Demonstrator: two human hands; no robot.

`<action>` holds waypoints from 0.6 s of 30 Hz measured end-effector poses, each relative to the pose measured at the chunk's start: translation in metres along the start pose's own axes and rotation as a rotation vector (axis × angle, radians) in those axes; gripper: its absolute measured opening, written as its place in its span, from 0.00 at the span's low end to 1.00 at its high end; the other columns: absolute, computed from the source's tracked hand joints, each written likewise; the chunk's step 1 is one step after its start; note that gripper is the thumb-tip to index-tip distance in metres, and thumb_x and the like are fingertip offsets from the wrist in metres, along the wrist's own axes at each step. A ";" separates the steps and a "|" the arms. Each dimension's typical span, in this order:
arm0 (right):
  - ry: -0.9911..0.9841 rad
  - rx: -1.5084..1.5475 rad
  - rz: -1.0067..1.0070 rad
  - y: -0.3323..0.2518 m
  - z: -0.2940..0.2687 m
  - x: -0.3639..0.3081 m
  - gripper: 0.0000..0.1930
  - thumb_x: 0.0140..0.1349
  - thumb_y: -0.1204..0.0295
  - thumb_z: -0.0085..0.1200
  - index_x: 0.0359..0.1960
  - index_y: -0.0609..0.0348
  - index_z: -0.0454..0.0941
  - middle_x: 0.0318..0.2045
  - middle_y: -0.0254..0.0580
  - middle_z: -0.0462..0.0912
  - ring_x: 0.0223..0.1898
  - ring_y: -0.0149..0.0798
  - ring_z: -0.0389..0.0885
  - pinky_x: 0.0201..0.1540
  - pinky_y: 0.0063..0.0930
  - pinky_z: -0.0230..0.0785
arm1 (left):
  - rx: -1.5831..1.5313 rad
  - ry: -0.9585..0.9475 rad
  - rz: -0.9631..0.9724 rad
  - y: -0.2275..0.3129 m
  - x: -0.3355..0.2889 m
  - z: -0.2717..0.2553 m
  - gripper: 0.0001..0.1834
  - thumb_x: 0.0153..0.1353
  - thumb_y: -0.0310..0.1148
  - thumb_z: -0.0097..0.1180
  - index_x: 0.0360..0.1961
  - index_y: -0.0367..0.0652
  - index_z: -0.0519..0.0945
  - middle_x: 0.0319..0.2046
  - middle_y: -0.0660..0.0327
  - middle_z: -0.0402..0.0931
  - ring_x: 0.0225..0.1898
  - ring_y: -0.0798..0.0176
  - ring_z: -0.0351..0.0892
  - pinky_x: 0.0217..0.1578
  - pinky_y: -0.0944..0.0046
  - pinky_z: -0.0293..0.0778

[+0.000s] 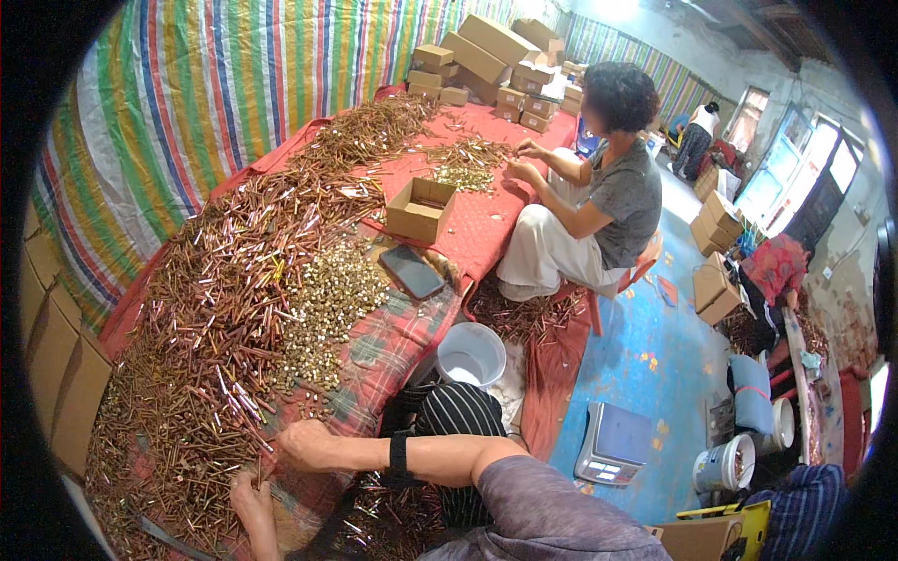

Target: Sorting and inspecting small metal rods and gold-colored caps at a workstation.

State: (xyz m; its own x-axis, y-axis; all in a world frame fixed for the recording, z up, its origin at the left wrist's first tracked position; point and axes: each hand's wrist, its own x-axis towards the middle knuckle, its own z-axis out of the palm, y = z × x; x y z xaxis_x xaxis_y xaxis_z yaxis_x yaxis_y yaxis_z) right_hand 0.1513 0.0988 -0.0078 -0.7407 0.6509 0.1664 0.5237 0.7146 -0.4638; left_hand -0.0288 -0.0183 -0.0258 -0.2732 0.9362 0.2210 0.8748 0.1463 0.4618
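A long heap of thin copper-coloured rods (210,309) covers the work surface, with small gold caps (332,294) piled along its near side. My left hand (251,510) is low at the heap's near end, its thumb and fingers pinched on a slim copper-coloured rod (261,479). Just above and to the right, my right hand (307,446) is closed with the fingers curled toward the rods; what it holds is too small and hidden to make out. A dark band circles my right wrist.
A phone (412,271) and an open cardboard box (421,213) lie beyond the caps. A white bucket (470,355) stands by my knee. Across the red cloth (486,210) a seated person (617,178) handles rods. A scale (614,444) rests on the blue floor to the right.
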 end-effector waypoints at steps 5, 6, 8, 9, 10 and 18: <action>0.018 0.023 -0.024 0.001 0.013 0.001 0.13 0.52 0.63 0.52 0.22 0.61 0.76 0.18 0.50 0.79 0.23 0.51 0.80 0.21 0.42 0.71 | -0.062 0.050 -0.075 0.007 0.003 0.012 0.12 0.39 0.19 0.59 0.29 0.34 0.74 0.26 0.50 0.70 0.28 0.50 0.71 0.31 0.55 0.67; 0.012 0.014 -0.033 0.000 0.012 -0.001 0.13 0.53 0.63 0.52 0.22 0.61 0.75 0.17 0.50 0.78 0.22 0.51 0.80 0.21 0.42 0.71 | -0.103 0.069 -0.099 0.015 0.004 0.012 0.10 0.40 0.19 0.57 0.28 0.33 0.75 0.24 0.51 0.71 0.25 0.54 0.71 0.27 0.58 0.67; 0.007 0.004 -0.040 -0.004 0.010 -0.001 0.13 0.53 0.62 0.51 0.23 0.61 0.75 0.16 0.49 0.78 0.21 0.51 0.80 0.21 0.43 0.71 | -0.202 0.035 -0.220 0.031 0.008 0.006 0.09 0.41 0.18 0.55 0.28 0.32 0.75 0.23 0.53 0.72 0.22 0.59 0.70 0.25 0.60 0.67; -0.006 0.028 -0.007 -0.008 0.009 0.000 0.11 0.52 0.64 0.52 0.24 0.61 0.75 0.19 0.49 0.78 0.24 0.51 0.80 0.23 0.42 0.71 | -0.301 0.001 -0.342 0.035 0.009 0.004 0.09 0.42 0.18 0.52 0.28 0.32 0.76 0.22 0.56 0.73 0.19 0.64 0.69 0.23 0.63 0.66; -0.019 0.053 0.026 -0.010 0.007 0.000 0.10 0.50 0.66 0.53 0.25 0.61 0.75 0.22 0.49 0.78 0.27 0.50 0.80 0.25 0.41 0.72 | -0.301 -0.001 -0.342 0.032 0.010 0.006 0.09 0.42 0.18 0.52 0.28 0.32 0.76 0.22 0.56 0.73 0.19 0.64 0.69 0.23 0.63 0.66; 0.240 0.002 -0.142 -0.010 0.043 0.009 0.10 0.43 0.74 0.53 0.30 0.61 0.73 0.32 0.44 0.72 0.38 0.44 0.71 0.39 0.33 0.69 | -0.426 0.066 -0.290 0.020 0.020 0.019 0.11 0.43 0.20 0.54 0.31 0.32 0.79 0.23 0.63 0.75 0.22 0.73 0.66 0.25 0.71 0.64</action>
State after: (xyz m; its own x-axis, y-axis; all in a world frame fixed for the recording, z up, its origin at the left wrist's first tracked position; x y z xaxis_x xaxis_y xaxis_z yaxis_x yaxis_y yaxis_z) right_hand 0.1215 0.0867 -0.0389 -0.6857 0.5867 0.4308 0.4208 0.8025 -0.4230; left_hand -0.0086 0.0094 -0.0286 -0.5173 0.8522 0.0793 0.5228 0.2413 0.8176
